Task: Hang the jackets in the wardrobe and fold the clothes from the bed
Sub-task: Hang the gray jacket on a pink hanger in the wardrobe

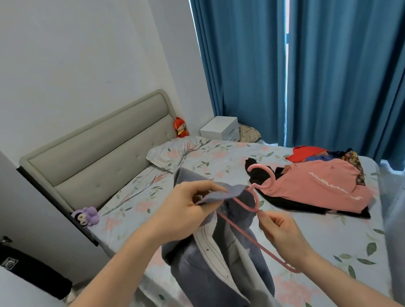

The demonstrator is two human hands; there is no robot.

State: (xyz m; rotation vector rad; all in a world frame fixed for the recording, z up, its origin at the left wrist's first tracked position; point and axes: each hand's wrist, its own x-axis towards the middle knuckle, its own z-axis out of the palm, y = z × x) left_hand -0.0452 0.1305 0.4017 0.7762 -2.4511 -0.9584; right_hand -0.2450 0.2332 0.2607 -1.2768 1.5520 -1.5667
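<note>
Nearest me: grey-blue fleece jacket (218, 266) hangs off the bed's (344, 244) near edge, collar held up. My left hand (183, 209) pinches the collar edge, thumb against curled fingers. My right hand (281, 231) pinches the pink plastic hanger (246, 231) just below its hook; one hanger arm lies inside the jacket's opening, the other pokes out bare. Fleece looks soft, fairly heavy, floppy, so I'd grip collar and shoulder seam, not the body. Hanger thin, likely bends; hold it near the hook. Farther: pink T-shirt (322, 184) on black garments (295, 207), well apart. Red and patterned clothes (315, 153) behind. Pillow (173, 151), headboard (97, 157), blue curtains (333, 62) beyond
</note>
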